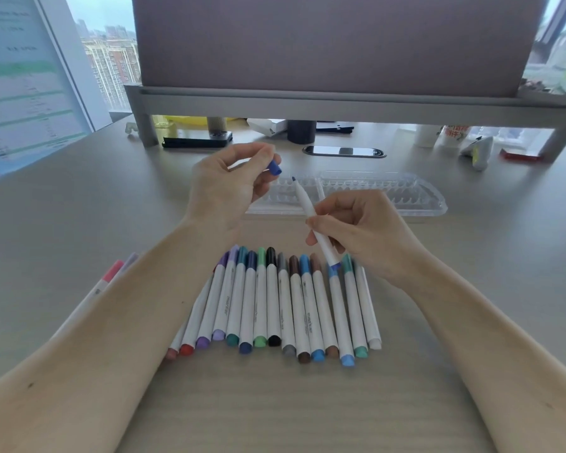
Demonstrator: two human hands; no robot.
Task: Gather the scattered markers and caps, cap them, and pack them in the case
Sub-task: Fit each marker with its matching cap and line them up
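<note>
Where print is legible, white barrels in the row of capped markers [273,305] on the desk [471,273] read "marker" lengthwise. Left hand [226,188]: raised, thumb and fingertips pinching a blue cap [274,167]. Right hand [360,230]: fingers curled round an uncapped white marker [307,207], held above the row, before the clear case [389,194]. Its long axis runs diagonally, blue tip pointing away and leftward toward the cap, just apart.

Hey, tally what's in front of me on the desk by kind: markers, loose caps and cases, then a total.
15 markers in the row
2 markers beside the left forearm
1 uncapped marker, held by the right hand
1 blue cap, pinched by the left hand
1 clear case
Total: 20
</note>
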